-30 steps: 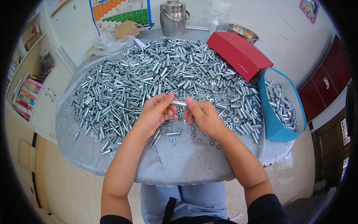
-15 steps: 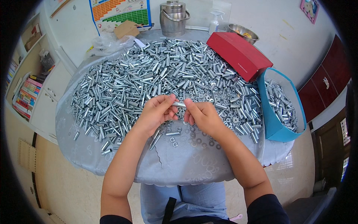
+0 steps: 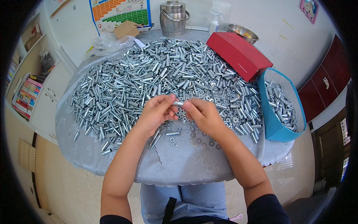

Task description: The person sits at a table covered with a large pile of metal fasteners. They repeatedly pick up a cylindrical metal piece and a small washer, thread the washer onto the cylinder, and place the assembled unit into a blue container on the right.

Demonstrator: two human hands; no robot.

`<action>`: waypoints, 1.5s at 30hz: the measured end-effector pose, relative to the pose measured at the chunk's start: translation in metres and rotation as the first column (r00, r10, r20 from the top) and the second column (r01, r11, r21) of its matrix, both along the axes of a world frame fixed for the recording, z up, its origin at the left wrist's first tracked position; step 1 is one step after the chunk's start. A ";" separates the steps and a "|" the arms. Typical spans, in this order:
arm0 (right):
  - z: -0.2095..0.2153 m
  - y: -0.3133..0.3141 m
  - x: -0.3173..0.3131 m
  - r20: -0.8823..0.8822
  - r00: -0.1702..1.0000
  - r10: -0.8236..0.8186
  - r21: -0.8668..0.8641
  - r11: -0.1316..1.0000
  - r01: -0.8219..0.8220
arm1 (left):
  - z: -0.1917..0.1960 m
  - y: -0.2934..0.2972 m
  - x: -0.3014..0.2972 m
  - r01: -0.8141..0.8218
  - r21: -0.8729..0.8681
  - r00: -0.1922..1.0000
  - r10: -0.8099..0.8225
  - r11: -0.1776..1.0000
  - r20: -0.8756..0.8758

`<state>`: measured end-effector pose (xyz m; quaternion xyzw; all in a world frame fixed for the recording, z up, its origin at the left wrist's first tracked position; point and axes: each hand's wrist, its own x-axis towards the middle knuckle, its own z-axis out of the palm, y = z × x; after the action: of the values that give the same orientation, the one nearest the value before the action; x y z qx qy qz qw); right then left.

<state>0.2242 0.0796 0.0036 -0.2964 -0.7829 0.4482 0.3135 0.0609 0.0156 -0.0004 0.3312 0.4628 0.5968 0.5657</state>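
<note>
Between my two hands, above the near middle of the table, lies a short shiny expansion bolt (image 3: 179,103), held level. My left hand (image 3: 158,112) pinches its left end between thumb and fingers. On its right end my right hand (image 3: 199,114) is closed, thumb on top and fingers curled underneath. A wide heap of loose metal sleeves and bolts (image 3: 119,82) spreads behind and to the left of my hands. Washers and nuts (image 3: 197,142) lie just below them, and a single sleeve (image 3: 173,133) rests near my left wrist.
A blue fabric box (image 3: 278,128) full of assembled metal pieces stands at the right. Behind it a red box (image 3: 240,52) leans over the heap. A steel pot (image 3: 173,20), spray bottle (image 3: 214,24), metal bowl (image 3: 244,31) and plastic bag (image 3: 110,44) line the table's far side.
My right thumb and fingers have shifted slightly left along the bolt and turned a little. My left hand stays in nearly the same place.
</note>
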 end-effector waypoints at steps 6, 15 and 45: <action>-0.001 0.001 -0.002 -0.028 1.000 -0.003 0.220 0.976 0.009 | -0.002 0.001 -0.002 -0.026 -0.004 0.999 0.026 1.000 0.032; 0.000 -0.002 -0.002 -0.043 0.999 -0.003 0.130 0.991 0.009 | -0.003 0.002 -0.001 -0.029 -0.011 0.998 0.030 1.000 0.048; -0.008 0.005 -0.003 -0.012 1.000 -0.017 -0.133 0.991 0.015 | -0.001 0.001 0.002 -0.040 0.016 0.995 0.041 0.999 -0.095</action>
<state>0.2215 0.0847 -0.0044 -0.3201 -0.7469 0.4988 0.3015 0.0626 0.0168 -0.0017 0.3540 0.4918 0.5948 0.5282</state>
